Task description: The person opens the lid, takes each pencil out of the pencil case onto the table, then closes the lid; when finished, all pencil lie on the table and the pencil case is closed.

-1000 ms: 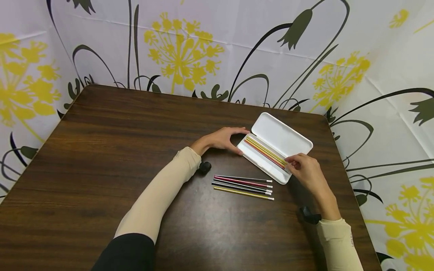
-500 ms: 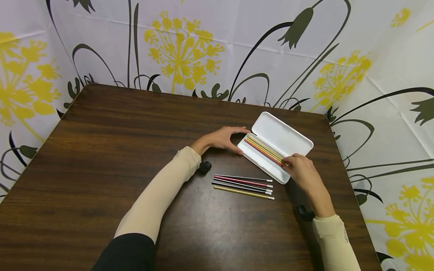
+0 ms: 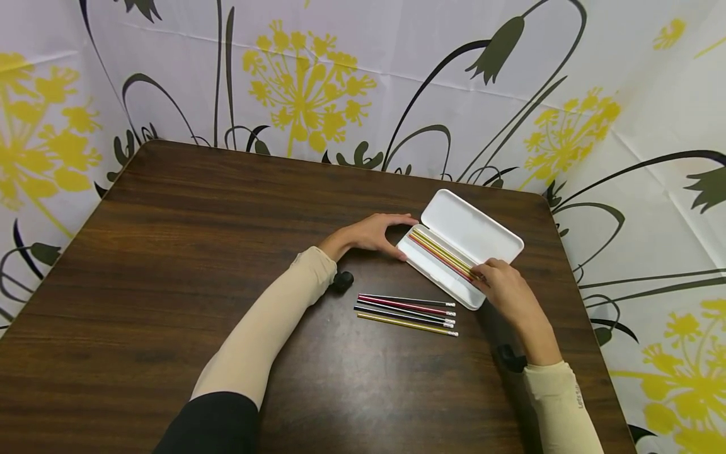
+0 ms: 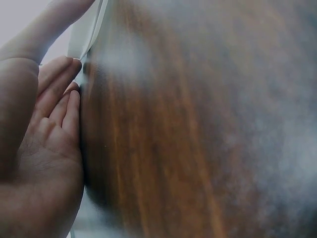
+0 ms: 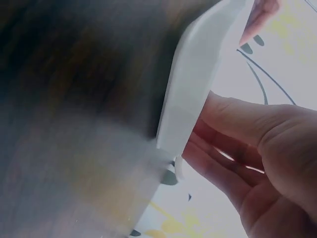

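Both hands (image 3: 371, 233) forward, fingers curled

Open white pencil case (image 3: 454, 252), pencils (image 3: 442, 254) inside

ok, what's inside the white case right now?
The open white case holds a few pencils, yellow and red, lying lengthwise. The right hand covers their near ends, so the exact count is unclear.

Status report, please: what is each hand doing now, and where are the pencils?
Left hand steadies the white pencil case at its end. Right hand on the pencils in the case. Loose pencils lie on the table, nothing blocking.
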Demonstrator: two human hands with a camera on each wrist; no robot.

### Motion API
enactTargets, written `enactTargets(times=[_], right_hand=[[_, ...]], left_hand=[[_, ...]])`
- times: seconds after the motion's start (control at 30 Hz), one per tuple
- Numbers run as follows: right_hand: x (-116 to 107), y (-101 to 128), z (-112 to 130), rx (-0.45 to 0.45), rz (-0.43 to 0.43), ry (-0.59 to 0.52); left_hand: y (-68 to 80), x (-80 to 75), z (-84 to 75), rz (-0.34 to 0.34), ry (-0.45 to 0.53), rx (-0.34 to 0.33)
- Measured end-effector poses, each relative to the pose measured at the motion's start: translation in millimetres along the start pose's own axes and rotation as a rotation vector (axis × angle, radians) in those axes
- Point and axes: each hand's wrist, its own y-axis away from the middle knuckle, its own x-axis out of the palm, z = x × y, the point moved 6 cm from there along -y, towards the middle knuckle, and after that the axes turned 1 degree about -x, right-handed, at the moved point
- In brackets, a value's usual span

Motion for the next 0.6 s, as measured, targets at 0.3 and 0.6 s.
enactTargets(times=[0.3, 0.6], right_hand=[[3.3, 4.8, 3.3, 0.0, -0.039, 0.071], [6.0, 9.4, -1.0, 0.017, -0.095, 0.012]], left_hand=[[0.5, -0.3, -1.1, 0.001, 0.005, 0.005], [0.9, -0.8, -0.5, 0.003, 0.013, 0.0]])
